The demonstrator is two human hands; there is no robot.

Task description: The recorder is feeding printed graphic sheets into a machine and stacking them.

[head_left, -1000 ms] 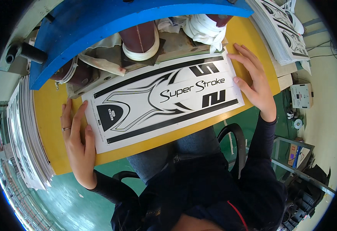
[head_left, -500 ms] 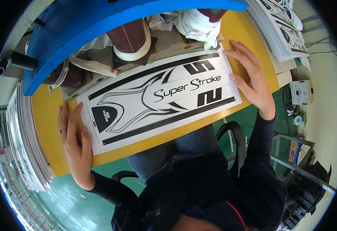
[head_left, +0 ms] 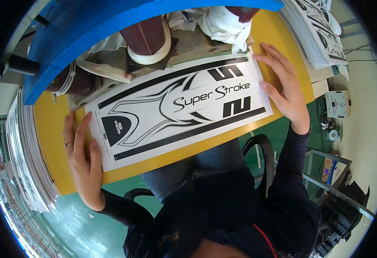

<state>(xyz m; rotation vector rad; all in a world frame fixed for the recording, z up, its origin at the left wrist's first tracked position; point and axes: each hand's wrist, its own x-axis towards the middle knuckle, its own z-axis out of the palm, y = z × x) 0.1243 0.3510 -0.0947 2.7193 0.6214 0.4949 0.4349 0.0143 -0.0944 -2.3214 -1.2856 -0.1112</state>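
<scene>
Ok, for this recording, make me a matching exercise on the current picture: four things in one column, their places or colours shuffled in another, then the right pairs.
Things:
1. printed sheet
2. left hand
3. right hand
4. large curved frame

Places or colours:
A. at the sheet's right end
B. blue, across the top of the picture
C. at the sheet's left end
D. white with black markings, lying on the yellow tabletop

Right pairs: 1-D, 2-C, 3-A, 4-B
</scene>
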